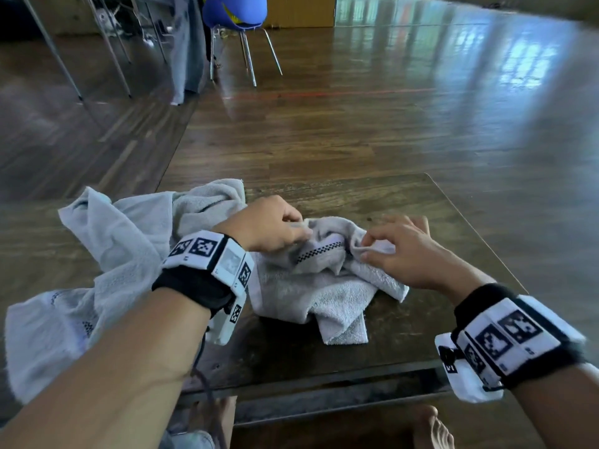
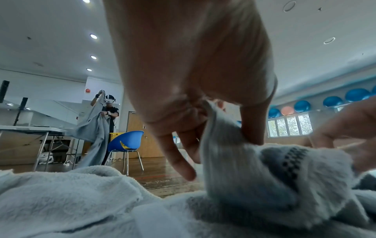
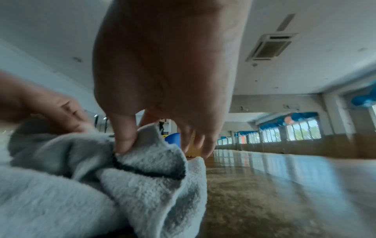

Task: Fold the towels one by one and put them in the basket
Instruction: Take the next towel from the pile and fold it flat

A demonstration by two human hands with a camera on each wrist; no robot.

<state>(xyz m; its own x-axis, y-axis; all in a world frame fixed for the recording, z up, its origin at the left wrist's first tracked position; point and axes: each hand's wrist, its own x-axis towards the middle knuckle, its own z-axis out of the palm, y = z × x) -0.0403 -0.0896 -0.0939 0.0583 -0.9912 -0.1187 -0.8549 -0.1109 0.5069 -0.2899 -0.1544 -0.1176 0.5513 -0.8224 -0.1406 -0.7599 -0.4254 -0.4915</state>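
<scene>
My left hand (image 1: 272, 223) and right hand (image 1: 398, 251) each pinch the crumpled small towel (image 1: 324, 286) mid-worktop — nothing folded yet. A bigger towel (image 1: 113, 254) waits at the left edge; no basket in sight.

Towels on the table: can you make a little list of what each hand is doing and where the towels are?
left hand: pinches an edge of the small towel
right hand: pinches another edge of the same towel
small towel: crumpled on the wooden table, checkered stripe showing, not folded yet
big towel: heaped at the table's left side, untouched by the hands
basket: not seen in the head view
behind: blue chair on the wooden floor
</scene>
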